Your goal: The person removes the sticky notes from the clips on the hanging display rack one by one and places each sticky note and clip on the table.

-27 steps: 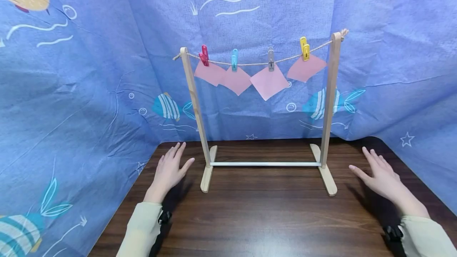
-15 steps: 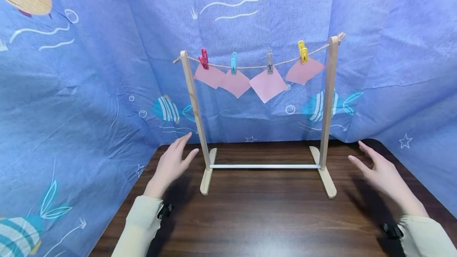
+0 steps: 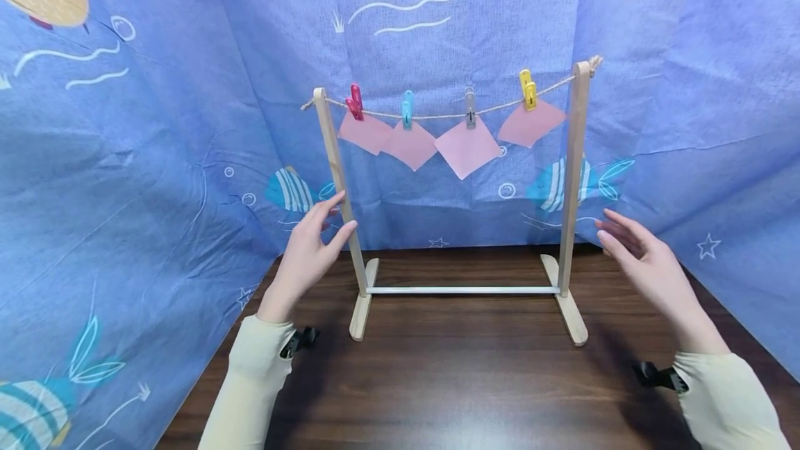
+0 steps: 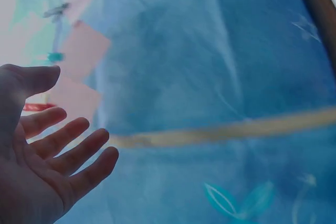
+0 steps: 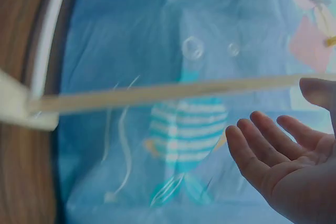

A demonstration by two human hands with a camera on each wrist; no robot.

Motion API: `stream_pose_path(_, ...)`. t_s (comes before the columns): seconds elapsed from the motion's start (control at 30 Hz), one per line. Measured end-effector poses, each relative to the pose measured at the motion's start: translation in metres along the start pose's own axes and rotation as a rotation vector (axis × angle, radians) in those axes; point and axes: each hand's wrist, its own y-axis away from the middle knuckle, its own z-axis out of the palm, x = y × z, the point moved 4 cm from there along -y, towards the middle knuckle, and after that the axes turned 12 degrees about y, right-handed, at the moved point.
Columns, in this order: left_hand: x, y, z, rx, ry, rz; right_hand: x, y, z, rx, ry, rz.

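My left hand (image 3: 310, 245) is raised beside the left wooden post (image 3: 330, 141) of a small clothesline stand, its fingertips overlapping the post in the head view. Its fingers are loosely bent and spread with nothing between them, as the left wrist view shows too. My right hand (image 3: 653, 273) hovers to the right of the right post (image 3: 573, 179), fingers relaxed and apart from it. A string (image 3: 431, 117) joins the post tops. From it hang several pink paper squares (image 3: 467, 151), held by a red clothespin (image 3: 355, 103), a blue one, a grey one and a yellow clothespin (image 3: 528, 91).
The stand's flat wooden feet (image 3: 571, 318) rest on a dark brown table (image 3: 450, 373), with a white rod (image 3: 462, 290) between them. A blue cloth (image 3: 400, 207) printed with fish surrounds the table at the back and both sides.
Both hands have risen from low near the table beside the stand and moved inward toward the posts. The stand and papers stay in place; the head view has shifted slightly.
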Motion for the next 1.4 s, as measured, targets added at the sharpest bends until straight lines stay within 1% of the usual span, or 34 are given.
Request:
stream_pose_path(0.1, 0.012, -0.013, 0.001, 0.001, 0.085, 0.009, -0.016, -0.009, 0.004, 0.007, -0.119, -0.001)
stream_pose_path(0.17, 0.022, -0.023, 0.002, 0.000, 0.132, 0.028, -0.025, -0.015, 0.006, 0.008, -0.172, 0.013)
stream_pose_path(0.23, 0.034, -0.034, 0.004, -0.005, 0.171, 0.051, -0.034, -0.022, 0.007, 0.004, -0.205, 0.018)
stream_pose_path(0.37, 0.061, -0.059, 0.009, 0.003, 0.228, 0.118, -0.052, -0.035, 0.009, -0.008, -0.217, 0.026)
stream_pose_path(0.43, 0.073, -0.070, 0.012, 0.012, 0.262, 0.151, -0.060, -0.042, 0.010, -0.012, -0.257, 0.027)
stream_pose_path(0.53, 0.090, -0.084, 0.018, 0.017, 0.346, 0.190, -0.070, -0.052, 0.013, -0.026, -0.358, 0.020)
stream_pose_path(0.67, 0.106, -0.099, 0.028, -0.002, 0.477, 0.195, -0.078, -0.062, 0.022, -0.108, -0.529, -0.005)
stream_pose_path(0.73, 0.112, -0.106, 0.034, -0.014, 0.523, 0.187, -0.080, -0.066, 0.027, -0.153, -0.581, -0.006)
stream_pose_path(0.77, 0.115, -0.109, 0.037, -0.019, 0.536, 0.185, -0.081, -0.068, 0.029, -0.173, -0.608, 0.004)
stream_pose_path(0.83, 0.121, -0.115, 0.043, -0.029, 0.550, 0.185, -0.084, -0.071, 0.033, -0.188, -0.622, 0.027)
stream_pose_path(0.97, 0.134, -0.130, 0.056, -0.063, 0.580, 0.192, -0.089, -0.080, 0.037, -0.166, -0.657, 0.094)
stream_pose_path(1.03, 0.140, -0.138, 0.064, -0.084, 0.605, 0.199, -0.091, -0.086, 0.039, -0.155, -0.706, 0.128)
stream_pose_path(1.13, 0.150, -0.149, 0.077, -0.116, 0.623, 0.182, -0.094, -0.094, 0.042, -0.155, -0.733, 0.184)
stream_pose_path(1.27, 0.161, -0.161, 0.097, -0.141, 0.605, 0.121, -0.098, -0.106, 0.049, -0.181, -0.758, 0.234)
stream_pose_path(1.33, 0.166, -0.167, 0.107, -0.156, 0.582, 0.105, -0.101, -0.111, 0.051, -0.184, -0.788, 0.244)
stream_pose_path(1.4, 0.169, -0.173, 0.115, -0.166, 0.558, 0.093, -0.103, -0.115, 0.052, -0.162, -0.828, 0.253)
